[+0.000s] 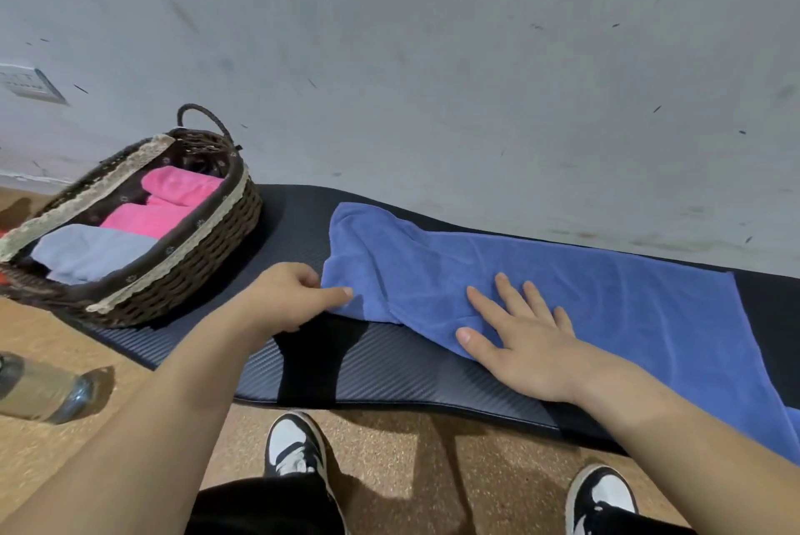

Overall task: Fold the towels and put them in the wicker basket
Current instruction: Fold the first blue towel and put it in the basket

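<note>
A blue towel [606, 300] lies spread along a black mat [389, 370], its left end rumpled. My left hand [290, 296] pinches the towel's near left corner between thumb and fingers. My right hand [524, 344] rests flat on the towel's near edge, fingers spread. At the mat's left end stands the wicker basket [203, 248] with a lace-trimmed liner. Inside it lie a folded pink towel [169, 201] and a folded pale blue towel [91, 248].
A grey scuffed wall [433, 58] rises right behind the mat. A clear plastic bottle [39, 389] lies on the brown floor at the left. My two black-and-white shoes [294, 448] stand just in front of the mat's near edge.
</note>
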